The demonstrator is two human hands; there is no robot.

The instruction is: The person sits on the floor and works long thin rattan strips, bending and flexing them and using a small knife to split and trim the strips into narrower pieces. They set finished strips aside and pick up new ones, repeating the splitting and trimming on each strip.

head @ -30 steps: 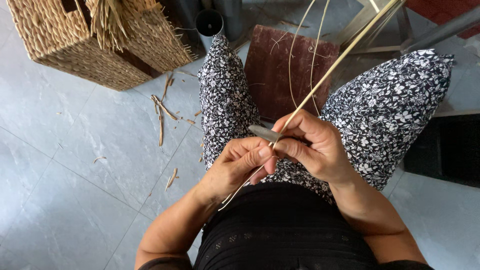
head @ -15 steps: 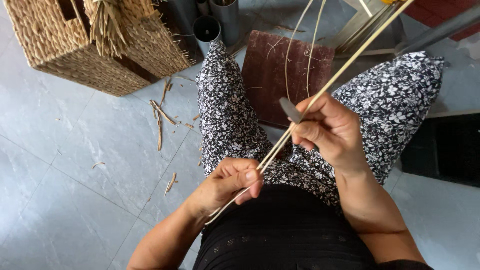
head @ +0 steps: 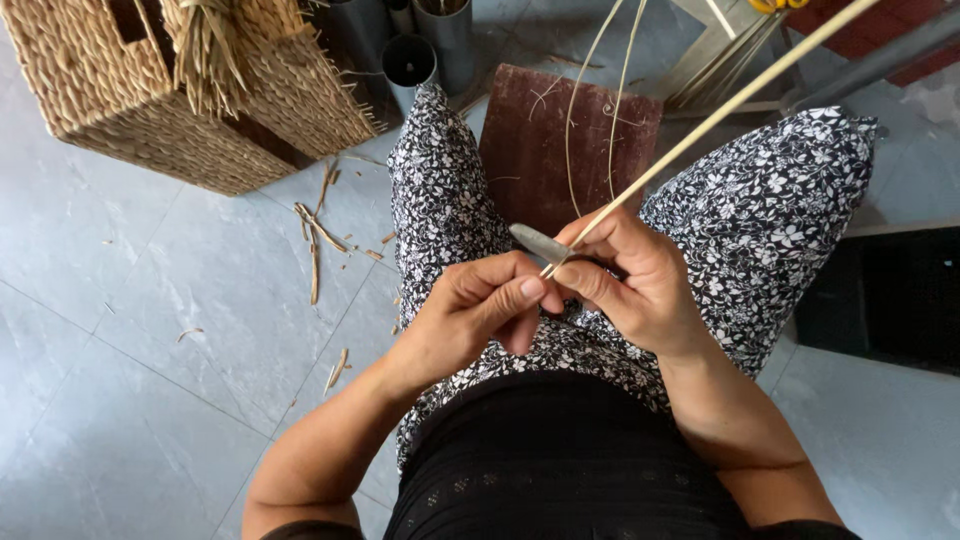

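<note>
My right hand [head: 640, 285] is clamped around the knife [head: 538, 243] and the cane [head: 700, 130], which runs up to the far right. My left hand [head: 480, 310] pinches the cane's near end right at the blade. I'd say keep the blade shallow, thumb behind it, and pull slow so the strip stays even over my lap.

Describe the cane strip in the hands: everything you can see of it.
The strip is a long, thin, straight length of pale tan cane, smooth and even in width. It slants from the upper right edge of the view down to the hands above the lap. The right hand grips it near its lower end, where a small grey blade lies against it. The left hand pinches the lower tip. Its far end runs out of view.
</note>
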